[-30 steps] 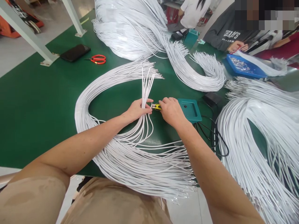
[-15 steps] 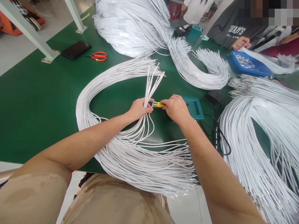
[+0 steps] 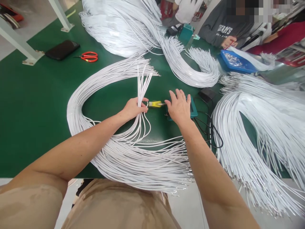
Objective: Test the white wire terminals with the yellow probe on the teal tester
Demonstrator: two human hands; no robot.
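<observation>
My left hand (image 3: pixel 132 108) is closed round a small bunch of thin white cables (image 3: pixel 141 83) that stand up out of a big white cable loop (image 3: pixel 78 98) on the green table (image 3: pixel 35 105). A small yellow piece (image 3: pixel 154 104) sits at my left fingertips, on a cable end. My right hand (image 3: pixel 178 107) hovers with fingers spread over a teal box (image 3: pixel 193 109), just right of the yellow piece and not gripping it.
More white cable bundles lie at the back (image 3: pixel 124 25) and on the right (image 3: pixel 257 133). Red scissors (image 3: pixel 88 56) and a black phone (image 3: pixel 62 49) lie far left. A black power adapter (image 3: pixel 207 93), a blue tray (image 3: pixel 235 62) and other people sit at the far right.
My right hand has let go of the yellow piece, opened and moved right over the teal box. My left hand still grips the cables. The view has shifted a little.
</observation>
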